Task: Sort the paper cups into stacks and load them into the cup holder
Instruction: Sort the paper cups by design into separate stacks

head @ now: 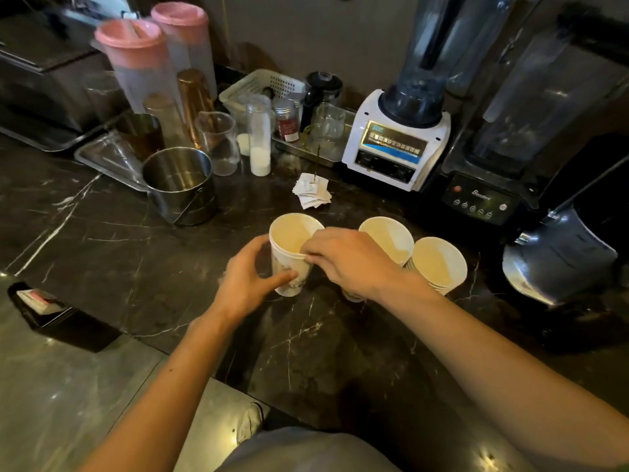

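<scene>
The left hand (250, 279) grips the light, easily crushed cup stack (293, 233) mid-table (136, 260), the right hand (350, 264) seemingly pinching its rim with its fingers (315, 248), more cups (439, 264) at three o'clock; hold the sides gently.

Dark marbled counter (102, 240). Steel pail (178, 185) left of centre, touching metal tray (85, 158). Pink-lidded pitchers (131, 42) behind. White basket (269, 84) near wall. White blender (394, 144) beside black blender (480, 195). Paper slips (311, 194) in front of white blender.

One head-worn wide-angle view. Looks forward and steeply down, close above the fingers (285, 276); desk (119, 253) runs beyond and to both sides of them.
</scene>
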{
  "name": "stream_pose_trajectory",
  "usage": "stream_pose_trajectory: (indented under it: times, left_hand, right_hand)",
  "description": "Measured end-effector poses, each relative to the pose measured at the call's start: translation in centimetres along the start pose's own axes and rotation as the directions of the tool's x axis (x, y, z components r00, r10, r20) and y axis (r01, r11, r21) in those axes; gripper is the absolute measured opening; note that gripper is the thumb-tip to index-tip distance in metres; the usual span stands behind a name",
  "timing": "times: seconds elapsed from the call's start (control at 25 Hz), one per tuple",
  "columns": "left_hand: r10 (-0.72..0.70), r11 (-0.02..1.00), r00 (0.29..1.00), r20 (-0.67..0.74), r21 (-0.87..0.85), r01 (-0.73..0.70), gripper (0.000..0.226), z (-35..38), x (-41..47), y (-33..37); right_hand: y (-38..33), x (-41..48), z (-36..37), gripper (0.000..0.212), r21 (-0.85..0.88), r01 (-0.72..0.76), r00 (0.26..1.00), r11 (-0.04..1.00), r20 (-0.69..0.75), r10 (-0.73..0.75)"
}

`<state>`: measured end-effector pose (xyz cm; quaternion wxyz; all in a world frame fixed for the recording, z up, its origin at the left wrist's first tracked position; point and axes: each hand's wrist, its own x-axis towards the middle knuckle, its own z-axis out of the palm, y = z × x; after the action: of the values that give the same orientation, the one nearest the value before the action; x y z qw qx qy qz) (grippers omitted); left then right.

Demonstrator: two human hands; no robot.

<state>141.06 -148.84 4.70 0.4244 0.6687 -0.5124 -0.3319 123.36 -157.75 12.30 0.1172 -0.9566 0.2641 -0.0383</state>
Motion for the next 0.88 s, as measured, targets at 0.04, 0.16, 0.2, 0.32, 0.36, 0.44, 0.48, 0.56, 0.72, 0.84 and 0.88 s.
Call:
stream_pose_trajectory:
  times: [0.04, 0.16, 0.2, 0.32, 0.36, 0.44, 0.48, 0.56, 0.72, 0.84, 0.88]
  left_hand:
    - [0.059, 0.998, 0.998, 0.003, -0.007, -0.059, 0.076, -0.2, 0.2, 1.4]
    - [0.261, 0.964, 0.965, -0.021, -0.038, -0.262, 0.077, -1.7, 0.4, 5.9]
    - [0.321, 0.946, 0.947, -0.023, -0.035, -0.321, 0.077, -1.9, 0.5, 7.5]
    - [0.399, 0.917, 0.917, 0.016, -0.021, -0.398, 0.078, -1.4, 1.5, 11.4]
    - [0.411, 0.912, 0.91, 0.053, -0.031, -0.41, 0.078, -0.7, 2.0, 12.4]
    - [0.423, 0.906, 0.899, 0.115, -0.051, -0.42, 0.078, 1.0, 2.5, 13.8]
    - [0.425, 0.905, 0.897, 0.121, -0.044, -0.423, 0.078, 1.3, 2.5, 13.8]
    - [0.433, 0.901, 0.89, 0.139, -0.032, -0.433, 0.078, 2.7, 2.9, 14.3]
    - [0.409, 0.913, 0.909, 0.085, -0.032, -0.408, 0.082, 3.2, 3.4, 14.5]
    - [0.353, 0.925, 0.935, -0.025, -0.14, -0.353, 0.087, 3.5, 3.6, 15.0]
    - [0.337, 0.923, 0.94, -0.049, -0.18, -0.34, 0.088, 3.5, 3.6, 15.1]
  right_hand:
    - [0.2, -0.8, -0.9, 0.017, 0.067, 0.01, 0.993, 0.998, -0.114, -0.002]
    - [-0.2, -2.5, -3.5, 0.016, 0.187, 0.082, 0.891, 0.979, -0.454, 0.012]
    - [-0.2, -3.2, -4.4, 0.015, 0.21, 0.091, 0.841, 0.973, -0.539, 0.038]
    - [0.2, -5.4, -7.1, 0.013, 0.379, 0.083, 0.75, 0.922, -0.632, 0.193]
    - [0.6, -6.5, -8.0, 0.012, 0.421, 0.058, 0.732, 0.905, -0.635, 0.248]
    - [1.6, -8.7, -9.3, 0.013, 0.456, -0.003, 0.694, 0.89, -0.64, 0.33]
    - [1.9, -9.2, -9.6, 0.013, 0.462, -0.031, 0.669, 0.886, -0.649, 0.362]
    - [3.2, -11.6, -10.7, 0.014, 0.459, -0.092, 0.546, 0.884, -0.719, 0.43]
    - [5.5, -15.4, -12.0, 0.01, 0.463, -0.105, 0.258, 0.88, -0.842, 0.474]
    - [6.8, -17.1, -11.1, 0.01, 0.457, -0.178, 0.228, 0.872, -0.843, 0.488]
    - [7.0, -17.2, -10.4, 0.01, 0.455, -0.205, 0.253, 0.867, -0.831, 0.495]
